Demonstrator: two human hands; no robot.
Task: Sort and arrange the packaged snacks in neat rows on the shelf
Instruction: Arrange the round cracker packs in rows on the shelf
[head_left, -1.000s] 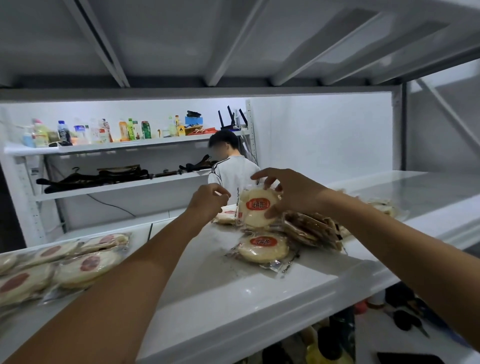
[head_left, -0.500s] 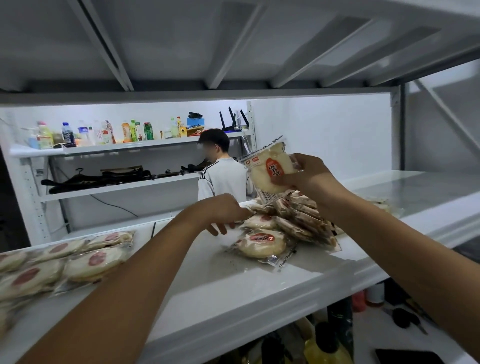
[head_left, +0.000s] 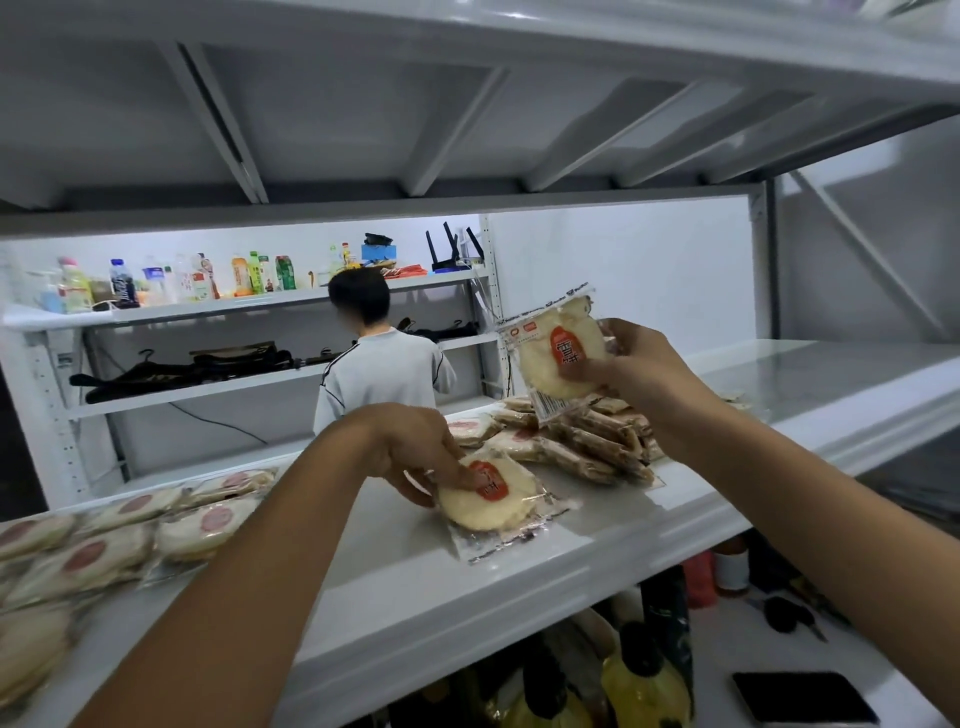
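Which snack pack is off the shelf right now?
The raised pack in the right hand, held above the brown pile. All others lie on the shelf, including the flat pack under the left hand.

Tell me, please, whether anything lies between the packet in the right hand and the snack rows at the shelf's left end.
Yes: the left hand and its forearm cross that path, gripping the flat packet on the shelf. Beyond them lies only bare shelf before the snack rows.
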